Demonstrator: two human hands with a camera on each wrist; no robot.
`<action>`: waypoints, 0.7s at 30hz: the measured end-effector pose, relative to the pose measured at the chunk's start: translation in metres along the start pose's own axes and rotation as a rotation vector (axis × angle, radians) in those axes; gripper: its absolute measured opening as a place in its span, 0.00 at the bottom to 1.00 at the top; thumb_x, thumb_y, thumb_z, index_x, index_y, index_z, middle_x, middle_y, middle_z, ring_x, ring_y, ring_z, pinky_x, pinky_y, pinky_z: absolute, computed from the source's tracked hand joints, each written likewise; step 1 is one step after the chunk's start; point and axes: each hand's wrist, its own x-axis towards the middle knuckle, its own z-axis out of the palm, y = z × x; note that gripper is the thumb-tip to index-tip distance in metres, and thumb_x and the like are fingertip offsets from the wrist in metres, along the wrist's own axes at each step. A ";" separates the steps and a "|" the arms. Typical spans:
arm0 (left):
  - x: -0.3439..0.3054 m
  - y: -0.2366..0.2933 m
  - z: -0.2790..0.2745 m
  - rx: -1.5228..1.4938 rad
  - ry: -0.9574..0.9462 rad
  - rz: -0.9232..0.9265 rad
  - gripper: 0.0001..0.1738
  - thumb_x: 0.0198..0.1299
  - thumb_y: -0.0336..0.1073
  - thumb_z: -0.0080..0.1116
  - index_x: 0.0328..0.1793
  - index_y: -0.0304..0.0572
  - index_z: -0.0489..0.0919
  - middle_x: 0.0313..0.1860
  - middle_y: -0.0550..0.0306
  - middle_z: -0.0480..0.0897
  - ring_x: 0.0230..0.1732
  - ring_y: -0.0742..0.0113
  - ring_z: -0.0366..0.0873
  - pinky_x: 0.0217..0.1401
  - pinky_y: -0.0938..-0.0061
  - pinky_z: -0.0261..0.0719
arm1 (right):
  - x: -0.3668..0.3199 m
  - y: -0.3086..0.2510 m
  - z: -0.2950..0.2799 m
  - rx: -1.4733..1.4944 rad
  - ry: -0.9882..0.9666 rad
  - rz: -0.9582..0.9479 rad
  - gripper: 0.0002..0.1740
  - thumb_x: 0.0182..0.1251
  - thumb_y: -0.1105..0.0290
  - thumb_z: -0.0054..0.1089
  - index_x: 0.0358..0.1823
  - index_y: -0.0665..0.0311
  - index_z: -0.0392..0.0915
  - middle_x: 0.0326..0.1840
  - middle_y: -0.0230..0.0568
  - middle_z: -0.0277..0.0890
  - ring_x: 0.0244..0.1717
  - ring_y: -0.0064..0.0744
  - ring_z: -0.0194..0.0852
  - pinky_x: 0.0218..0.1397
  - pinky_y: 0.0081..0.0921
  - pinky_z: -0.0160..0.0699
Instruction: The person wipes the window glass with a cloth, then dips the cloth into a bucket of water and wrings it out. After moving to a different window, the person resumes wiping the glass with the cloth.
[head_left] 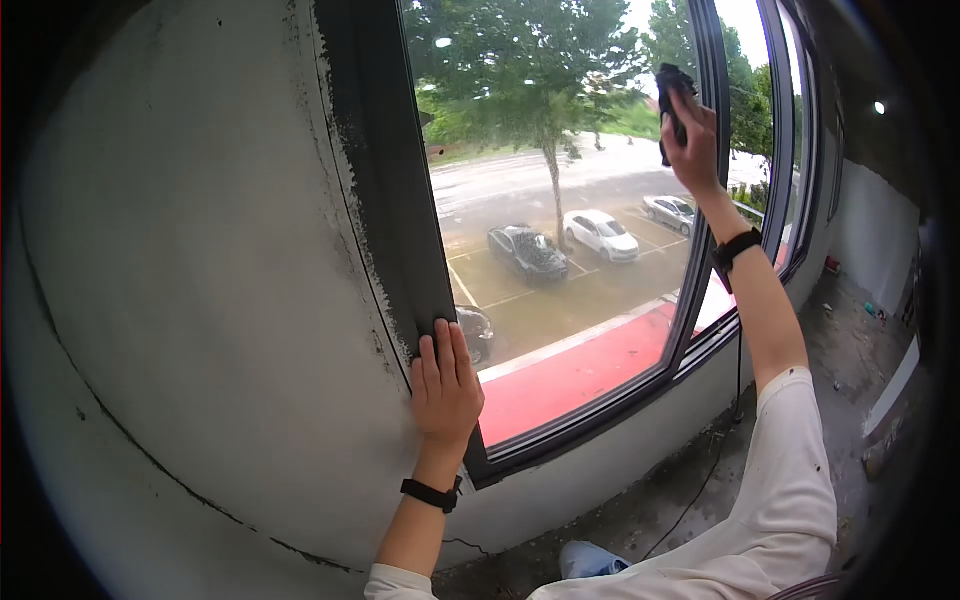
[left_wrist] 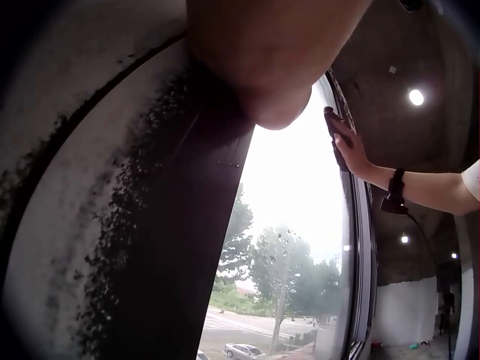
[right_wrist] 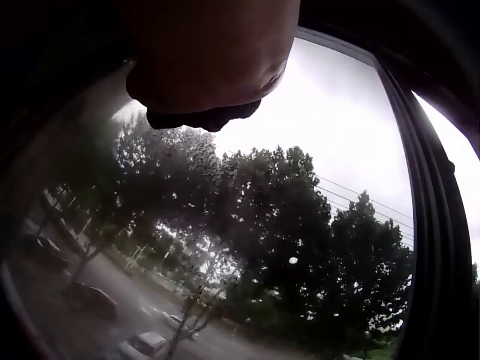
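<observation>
My right hand presses a dark cloth against the window glass, high up near the frame's right upright. In the right wrist view the dark cloth shows under the hand, with wet spots on the glass below it. My left hand rests with straight fingers on the lower part of the dark window frame, at its left edge. The left wrist view shows the right hand on the cloth from the side.
A pale wall with rough paint edges stands at the left. Through the glass appear a tree, parked cars and a red ledge. Below the window, a cable lies on the stained floor.
</observation>
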 end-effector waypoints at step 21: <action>-0.002 0.001 -0.003 0.014 -0.023 -0.014 0.31 0.72 0.37 0.48 0.80 0.35 0.68 0.81 0.46 0.68 0.82 0.44 0.61 0.85 0.52 0.56 | 0.102 -0.102 0.019 0.435 0.117 -0.115 0.24 0.68 0.71 0.55 0.64 0.69 0.80 0.67 0.56 0.78 0.67 0.56 0.74 0.71 0.46 0.69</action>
